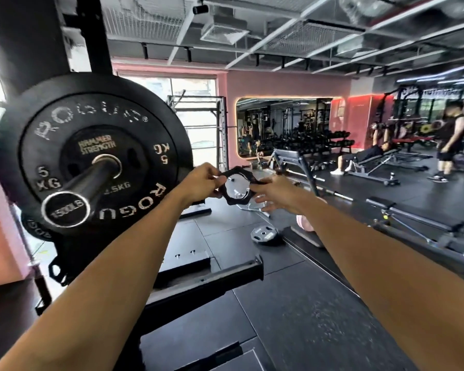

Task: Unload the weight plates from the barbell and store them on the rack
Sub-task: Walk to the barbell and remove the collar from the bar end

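Observation:
The barbell sleeve (pixel 65 208) points toward me at the left, its end cap marked 1500LB. Three plates sit on it: a small 2.5 KG plate (pixel 123 167), a 5 KG plate (pixel 43 162) behind it, and a large black bumper plate (pixel 172 135) behind both. My left hand (pixel 198 183) holds a black barbell collar (pixel 236 187) out in front, right of the plates. My right hand (pixel 276 195) is at the collar's right edge, fingers spread and touching it. Nothing covers the sleeve between the plates and its end.
A black rack upright (pixel 30 41) rises behind the plates. A small plate (pixel 264 234) lies on the floor ahead. A black floor frame bar (pixel 225 277) crosses below my arms. Benches (pixel 413 220) stand at right; two people train at the far right.

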`<act>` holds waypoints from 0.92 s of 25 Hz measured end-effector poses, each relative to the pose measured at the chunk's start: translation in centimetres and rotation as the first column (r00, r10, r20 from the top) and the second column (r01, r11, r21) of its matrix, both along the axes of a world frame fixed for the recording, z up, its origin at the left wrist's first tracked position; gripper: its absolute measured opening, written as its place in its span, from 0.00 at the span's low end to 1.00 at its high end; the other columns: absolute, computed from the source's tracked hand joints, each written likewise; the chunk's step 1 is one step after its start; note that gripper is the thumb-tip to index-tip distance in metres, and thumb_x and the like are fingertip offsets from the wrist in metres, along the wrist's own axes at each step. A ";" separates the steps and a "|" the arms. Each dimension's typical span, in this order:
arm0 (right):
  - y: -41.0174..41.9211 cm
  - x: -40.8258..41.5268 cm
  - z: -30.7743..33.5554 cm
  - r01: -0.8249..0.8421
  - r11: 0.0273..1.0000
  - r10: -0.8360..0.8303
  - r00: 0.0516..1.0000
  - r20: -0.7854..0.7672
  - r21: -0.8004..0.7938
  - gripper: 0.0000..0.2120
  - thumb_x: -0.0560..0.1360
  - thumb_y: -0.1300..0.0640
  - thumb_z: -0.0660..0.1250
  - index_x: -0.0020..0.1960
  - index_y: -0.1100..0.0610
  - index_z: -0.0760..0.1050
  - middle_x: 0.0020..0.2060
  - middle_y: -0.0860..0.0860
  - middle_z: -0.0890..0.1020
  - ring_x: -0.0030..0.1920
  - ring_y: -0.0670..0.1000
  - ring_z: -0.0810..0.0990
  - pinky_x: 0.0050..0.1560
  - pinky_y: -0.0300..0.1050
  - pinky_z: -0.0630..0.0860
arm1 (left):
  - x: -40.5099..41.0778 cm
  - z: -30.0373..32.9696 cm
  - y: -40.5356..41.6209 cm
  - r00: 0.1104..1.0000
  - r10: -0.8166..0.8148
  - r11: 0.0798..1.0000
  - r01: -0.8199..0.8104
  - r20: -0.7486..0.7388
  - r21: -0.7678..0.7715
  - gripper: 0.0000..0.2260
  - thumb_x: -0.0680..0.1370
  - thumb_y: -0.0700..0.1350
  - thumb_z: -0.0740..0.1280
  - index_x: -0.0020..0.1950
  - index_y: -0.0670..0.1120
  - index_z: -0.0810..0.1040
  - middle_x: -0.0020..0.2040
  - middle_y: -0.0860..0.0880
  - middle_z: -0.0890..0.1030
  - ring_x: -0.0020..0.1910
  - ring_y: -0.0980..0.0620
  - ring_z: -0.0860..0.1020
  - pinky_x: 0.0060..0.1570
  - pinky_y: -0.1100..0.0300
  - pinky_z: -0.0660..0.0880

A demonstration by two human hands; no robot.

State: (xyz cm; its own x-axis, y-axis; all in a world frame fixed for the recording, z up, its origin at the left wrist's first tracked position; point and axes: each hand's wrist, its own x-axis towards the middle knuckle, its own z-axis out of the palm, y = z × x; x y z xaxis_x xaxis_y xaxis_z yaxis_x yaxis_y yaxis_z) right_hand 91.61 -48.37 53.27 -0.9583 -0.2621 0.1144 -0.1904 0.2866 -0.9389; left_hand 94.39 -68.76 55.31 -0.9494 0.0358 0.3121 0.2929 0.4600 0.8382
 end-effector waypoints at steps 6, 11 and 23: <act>0.3 -7.8 -4.0 -0.012 1.000 0.011 0.999 0.033 0.009 0.06 0.76 0.54 0.68 0.45 0.56 0.74 0.36 0.53 0.78 0.34 0.47 0.77 0.41 0.44 0.78 | -8.9 -4.4 0.1 0.991 0.015 1.000 -0.017 0.134 0.017 0.10 0.80 0.43 0.65 0.56 0.37 0.71 0.44 0.42 0.81 0.40 0.45 0.81 0.53 0.50 0.80; 0.0 -16.3 -9.4 -0.014 1.000 0.013 0.991 0.135 0.007 0.06 0.78 0.60 0.65 0.45 0.63 0.73 0.33 0.55 0.74 0.32 0.50 0.72 0.35 0.42 0.72 | -17.3 -10.4 0.4 0.968 0.046 0.998 -0.058 0.247 0.040 0.11 0.81 0.43 0.64 0.59 0.37 0.71 0.46 0.40 0.82 0.43 0.42 0.82 0.55 0.49 0.79; -1.3 -35.4 -26.9 -0.049 0.989 -0.008 0.923 0.385 0.139 0.07 0.78 0.59 0.66 0.48 0.65 0.75 0.35 0.58 0.78 0.34 0.52 0.77 0.43 0.49 0.78 | -35.2 -27.8 -0.2 0.856 0.171 0.985 -0.155 0.488 -0.074 0.10 0.80 0.45 0.65 0.56 0.38 0.75 0.39 0.46 0.83 0.39 0.43 0.84 0.47 0.49 0.82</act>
